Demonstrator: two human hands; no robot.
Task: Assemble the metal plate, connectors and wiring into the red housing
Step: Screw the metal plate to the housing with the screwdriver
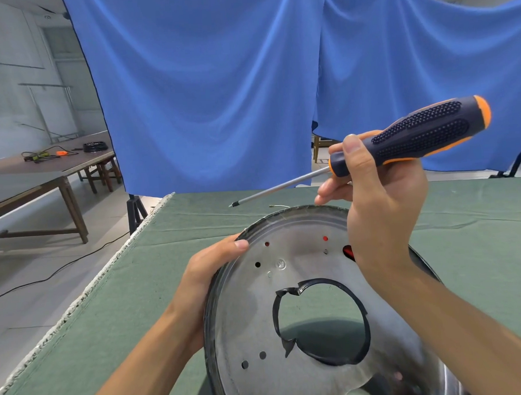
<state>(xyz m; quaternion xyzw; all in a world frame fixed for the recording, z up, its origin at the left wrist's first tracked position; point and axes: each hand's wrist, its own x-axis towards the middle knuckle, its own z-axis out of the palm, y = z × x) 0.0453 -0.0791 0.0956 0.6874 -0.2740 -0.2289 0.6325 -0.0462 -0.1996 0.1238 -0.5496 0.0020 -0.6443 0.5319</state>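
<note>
A round shiny metal plate [253,326] with a large centre hole and several small holes is tilted up over the green table. Red of the housing [347,249] shows through some of the holes. My left hand [208,271] grips the plate's left rim, thumb on its face. My right hand [378,198] holds a screwdriver [423,133] with a dark blue and orange handle above the plate's far edge. Its shaft points left, with the tip [231,205] in the air over the table. A thin wire end [276,206] sticks out behind the rim.
The green cloth-covered table [132,307] has its left edge running diagonally from near left to far middle. A blue curtain [219,94] hangs behind it. A wooden table [43,174] with cables and tools stands far left. A black cable [48,278] lies on the floor.
</note>
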